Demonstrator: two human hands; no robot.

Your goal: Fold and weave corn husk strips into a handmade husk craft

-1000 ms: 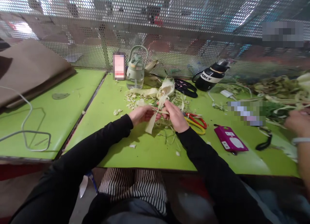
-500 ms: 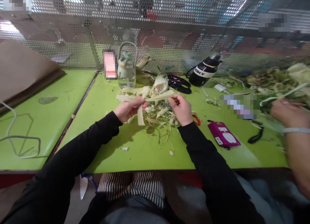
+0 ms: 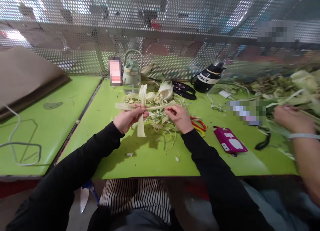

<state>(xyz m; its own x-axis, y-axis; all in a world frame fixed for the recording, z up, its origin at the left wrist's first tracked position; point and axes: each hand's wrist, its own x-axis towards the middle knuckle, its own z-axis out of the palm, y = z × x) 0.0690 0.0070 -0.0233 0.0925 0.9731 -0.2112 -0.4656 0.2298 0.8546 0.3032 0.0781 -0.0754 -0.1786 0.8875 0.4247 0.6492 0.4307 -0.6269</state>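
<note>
My left hand (image 3: pixel 130 118) pinches pale corn husk strips (image 3: pixel 141 127) where they cross. One strip stands up above the fingers, another hangs below, and flat ends stick out to the left and right. The fingers of my right hand (image 3: pixel 179 117) are drawn together at the strip's right end; the exact contact is partly hidden. Under both hands lies a pile of husk shreds (image 3: pixel 163 126) with a whitish husk bundle (image 3: pixel 166 90) behind it. Scissors with red and yellow handles (image 3: pixel 200 126) lie beside my right wrist.
At the back stand a phone (image 3: pixel 115 71), a green-lidded bottle (image 3: pixel 131 76) and a tilted black bottle (image 3: pixel 208 78). A purple case (image 3: pixel 230 140) lies to the right. Another person's hand (image 3: pixel 293 119) is among husks at the far right. Brown cardboard (image 3: pixel 30 77) rests at left.
One strip now stands upright above my left hand, where it was not before. My right hand has come left and slightly down, closer to my left, uncovering more of the scissor handles.
</note>
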